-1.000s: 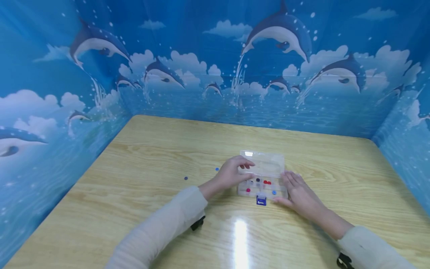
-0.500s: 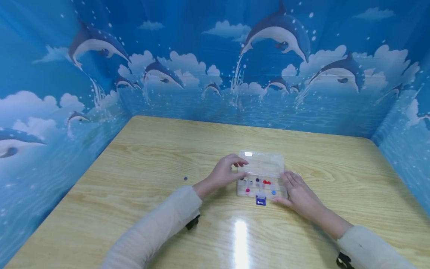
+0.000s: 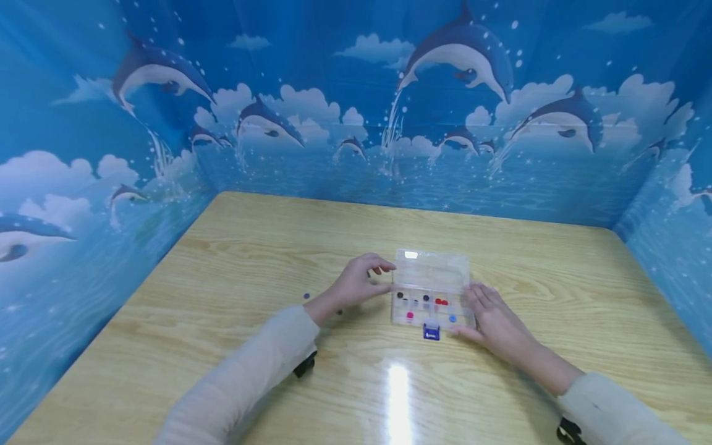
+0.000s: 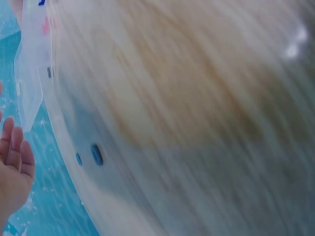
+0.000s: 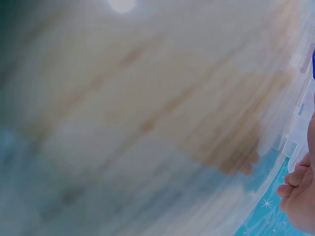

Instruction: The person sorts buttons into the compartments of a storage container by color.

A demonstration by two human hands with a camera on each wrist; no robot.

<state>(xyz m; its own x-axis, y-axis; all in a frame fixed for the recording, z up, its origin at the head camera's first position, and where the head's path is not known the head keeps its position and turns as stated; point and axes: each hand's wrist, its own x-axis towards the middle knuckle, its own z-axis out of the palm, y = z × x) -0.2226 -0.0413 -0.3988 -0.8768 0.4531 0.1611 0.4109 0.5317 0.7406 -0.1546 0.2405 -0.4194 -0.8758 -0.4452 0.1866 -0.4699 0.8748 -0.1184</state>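
A clear plastic compartment box point(image 3: 397, 318) lies on the table with its transparent lid point(image 3: 434, 271) tipped back. Small flat round discs, button-like, lie inside: dark ones point(image 3: 426, 298), red ones point(image 3: 441, 302), a pink-red one point(image 3: 410, 315) and a blue one point(image 3: 453, 319). My left hand point(image 3: 358, 283) hovers just left of the box, thumb and fingers apart, with nothing visible between them. My right hand point(image 3: 495, 318) rests against the box's right end, thumb near the front corner, fingers at the hinge side. Two dark discs point(image 4: 97, 154) lie on the table near my left hand.
A blue latch point(image 3: 431, 332) sticks out from the box's front edge. The wood-grain table point(image 3: 267, 247) is enclosed by a blue dolphin-print curtain point(image 3: 334, 93) at the back and sides. A bright light reflection lies on the tabletop at the front.
My left hand has moved left from over the box. A dark disc in the box's back left and another on the table by the left wrist now show. My right hand stays put.
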